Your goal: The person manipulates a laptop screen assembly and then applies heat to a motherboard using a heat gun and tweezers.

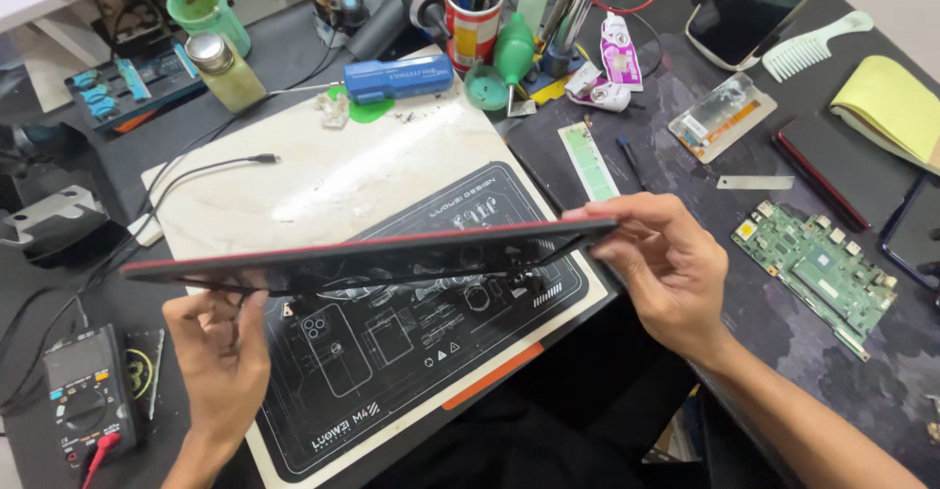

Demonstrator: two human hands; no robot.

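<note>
Cluttered dark repair worktop point(607, 107), with a pale work mat printed with a black phone diagram point(333, 186) near its front edge. Held level above that mat: a thin black slab with a red rim, seen edge-on, apparently a tablet or laptop panel point(367, 254), stretching from the mat's left edge to past its right edge. Left hand point(220, 357) closed on the slab's lower left edge, thumb up against the underside; right hand point(661, 264) pinching the right end, fingers on top and thumb beneath. Best kept level and supported at both ends, judging by how thin and long it looks; squeezing at the rim only, not the faces, seems wise. Loose black strands hanging under the right end point(534, 272), possibly cables, so no twisting or pulling apart there. Green circuit board point(815, 266) lying towards the worktop's right edge, well apart from the right hand. Black multimeter with red lead point(86, 401) at the front left corner, near the left wrist. Blue cylindrical tool point(399, 77) at the mat's far edge.
</note>
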